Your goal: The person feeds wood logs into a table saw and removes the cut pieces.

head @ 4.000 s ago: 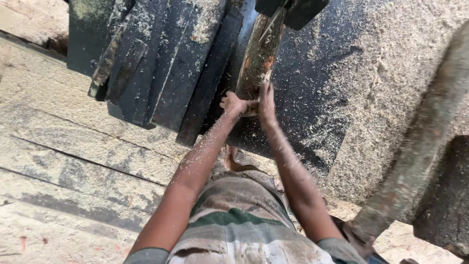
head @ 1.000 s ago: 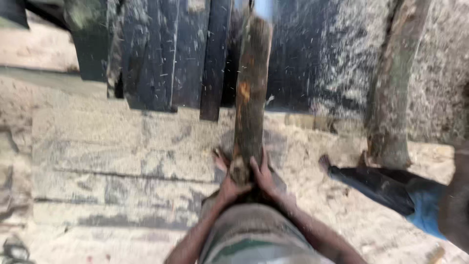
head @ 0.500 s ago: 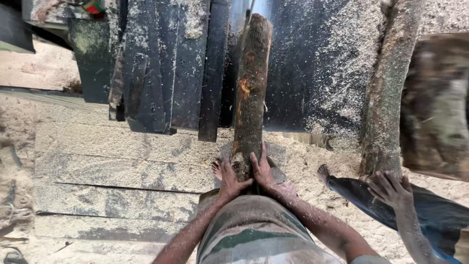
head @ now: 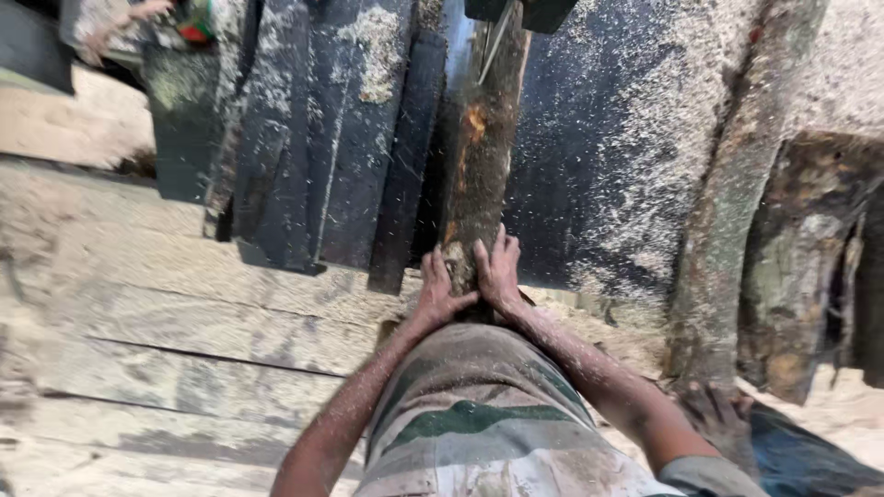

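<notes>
The person stands at a dark saw table [head: 608, 166] that is covered with pale sawdust. A rough log [head: 479, 156] lies on it, pointing away from the person, with its far end under a dark guard [head: 525, 11] at the top edge of the view. A thin blade [head: 498, 35] seems to enter the log there, but this part is small and I cannot tell it well.

Both hands are on the near end of the log. The left hand [head: 440, 287] lies flat with the fingers spread, pressing on the left side of the end. The right hand [head: 498, 269] is just beside it, also open, its fingers stretched upward along the wood. The two hands are almost touching each other. Neither hand closes around the log; they only press on it. Small chips fly in the air around the log.

To the left of the log, several dark planks [head: 313, 138] lie side by side on the table, with heaps of sawdust on them. Under and before them are pale wooden boards [head: 138, 276], dusty too.

To the right, well apart from the hands, another long log [head: 727, 212] lies on the table, and beside it a thick, mossy piece of wood [head: 801, 267]. Low at the right another person's hand [head: 718, 414] rests near this log.
</notes>
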